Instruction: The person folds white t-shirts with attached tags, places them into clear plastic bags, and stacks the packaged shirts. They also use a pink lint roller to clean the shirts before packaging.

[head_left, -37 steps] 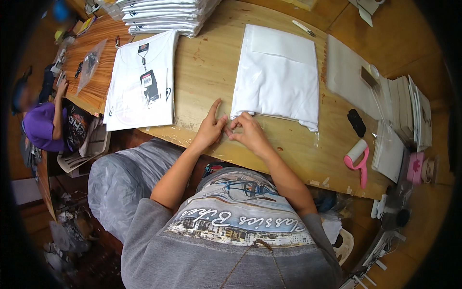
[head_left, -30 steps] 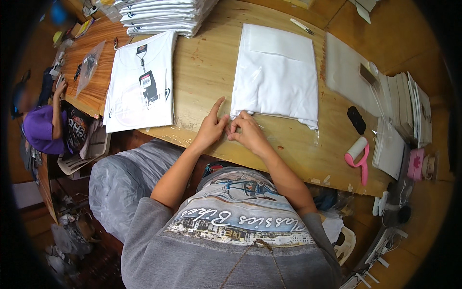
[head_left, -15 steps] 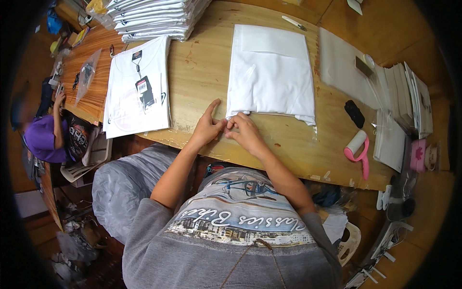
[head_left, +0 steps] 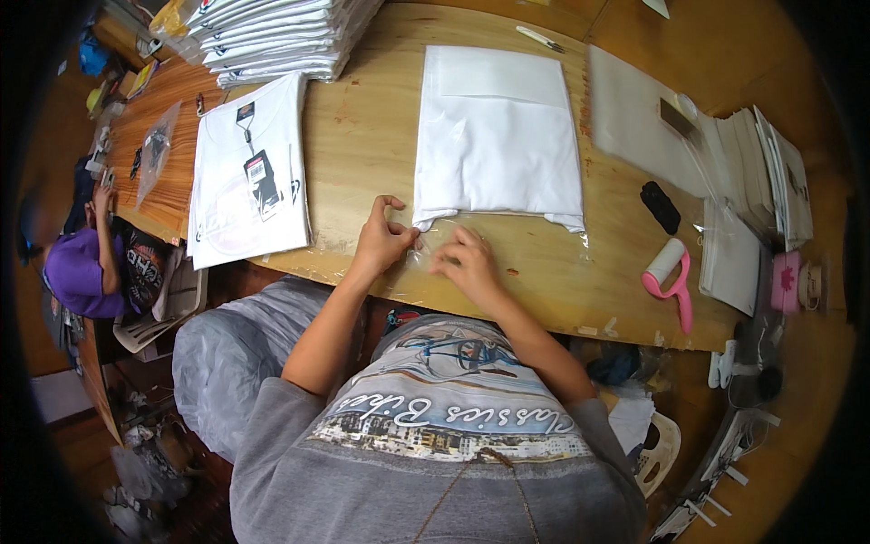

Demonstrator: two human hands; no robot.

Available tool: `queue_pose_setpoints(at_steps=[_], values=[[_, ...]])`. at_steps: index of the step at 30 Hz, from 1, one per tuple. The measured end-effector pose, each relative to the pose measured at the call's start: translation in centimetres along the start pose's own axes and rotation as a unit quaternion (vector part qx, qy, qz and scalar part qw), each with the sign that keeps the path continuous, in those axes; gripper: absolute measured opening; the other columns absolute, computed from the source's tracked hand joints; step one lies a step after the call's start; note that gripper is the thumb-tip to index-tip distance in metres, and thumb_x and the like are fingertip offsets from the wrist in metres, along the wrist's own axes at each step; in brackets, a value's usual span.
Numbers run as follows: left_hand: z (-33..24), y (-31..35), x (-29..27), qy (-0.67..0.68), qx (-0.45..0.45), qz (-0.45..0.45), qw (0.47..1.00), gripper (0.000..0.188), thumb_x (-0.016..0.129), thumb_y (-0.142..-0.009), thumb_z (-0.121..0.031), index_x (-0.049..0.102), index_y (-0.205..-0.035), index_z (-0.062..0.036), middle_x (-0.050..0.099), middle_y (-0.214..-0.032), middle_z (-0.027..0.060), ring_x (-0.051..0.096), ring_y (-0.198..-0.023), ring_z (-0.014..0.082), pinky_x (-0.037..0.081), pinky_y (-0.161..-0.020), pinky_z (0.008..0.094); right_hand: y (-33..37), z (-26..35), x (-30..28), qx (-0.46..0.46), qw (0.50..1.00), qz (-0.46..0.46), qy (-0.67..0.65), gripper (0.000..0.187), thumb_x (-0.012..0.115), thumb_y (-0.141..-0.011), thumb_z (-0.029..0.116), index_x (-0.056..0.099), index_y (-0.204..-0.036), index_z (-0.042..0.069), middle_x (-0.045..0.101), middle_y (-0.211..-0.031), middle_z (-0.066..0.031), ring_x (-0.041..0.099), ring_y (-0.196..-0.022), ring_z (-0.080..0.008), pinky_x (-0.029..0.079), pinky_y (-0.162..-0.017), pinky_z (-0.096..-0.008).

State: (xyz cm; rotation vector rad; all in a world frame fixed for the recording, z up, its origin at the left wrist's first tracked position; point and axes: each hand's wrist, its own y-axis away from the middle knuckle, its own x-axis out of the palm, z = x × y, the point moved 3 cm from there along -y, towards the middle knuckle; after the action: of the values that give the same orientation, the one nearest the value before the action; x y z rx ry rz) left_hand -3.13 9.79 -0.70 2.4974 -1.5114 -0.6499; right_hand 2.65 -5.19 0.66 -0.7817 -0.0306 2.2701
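Note:
A folded white garment lies on the wooden table in front of me, apparently inside a clear plastic bag that extends past its near edge. At its near left corner, my left hand has its index finger raised and bent, while the thumb and lower fingers pinch the thin plastic. Just to the right, my right hand is held over the near plastic with curled fingers, slightly blurred. Whatever its fingertips hold is hidden. A white T-shirt with a black hang tag lies flat to the left.
A stack of bagged white shirts rises at the far left. A small cutter lies beyond the garment. To the right are a pink-handled lint roller, a black object and plastic sleeves. Another person in a purple cap sits left.
My right hand has drawn away from the left, slightly right and nearer me. My left index finger has bent more. The whole view has shifted a little.

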Motion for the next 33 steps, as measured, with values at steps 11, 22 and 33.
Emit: queue_pose_setpoints(at_steps=[11,22,33], values=[[-0.6,1.3,-2.7,-0.097,0.134,0.129,0.978,0.036,0.054,-0.073,0.003,0.041,-0.104,-0.007,0.057,-0.075,0.0107,0.058,-0.075,0.0174,0.044,-0.064,0.0274,34.9,-3.3,-26.7,0.559,0.572,0.113,0.59,0.003,0.06,-0.059,0.008,0.06,-0.062,0.007,0.055,-0.067,-0.0103,0.054,-0.068,-0.0312,0.041,-0.056,-0.0404],[-4.2,1.5,-1.6,-0.493,0.536,0.245,0.641,0.033,0.04,-0.077,-0.011,0.043,-0.108,-0.0003,0.036,-0.125,0.0153,0.035,-0.115,0.0294,0.033,-0.094,0.0362,5.5,-4.8,-18.6,-0.128,0.862,0.202,0.447,0.031,0.043,-0.074,0.009,0.05,-0.104,0.009,0.034,-0.127,-0.0105,0.034,-0.116,-0.0257,0.029,-0.096,-0.0337],[-4.2,1.1,-2.6,-0.397,0.439,0.296,0.75,0.045,0.054,-0.068,-0.004,0.041,-0.111,0.0012,0.041,-0.121,0.0115,0.039,-0.111,0.0269,0.034,-0.094,0.0331,4.6,-8.1,-17.1,0.155,0.979,0.079,-0.103,0.006,0.05,-0.081,0.008,0.052,-0.082,0.003,0.054,-0.103,-0.0086,0.048,-0.1,-0.0178,0.037,-0.086,-0.028]])
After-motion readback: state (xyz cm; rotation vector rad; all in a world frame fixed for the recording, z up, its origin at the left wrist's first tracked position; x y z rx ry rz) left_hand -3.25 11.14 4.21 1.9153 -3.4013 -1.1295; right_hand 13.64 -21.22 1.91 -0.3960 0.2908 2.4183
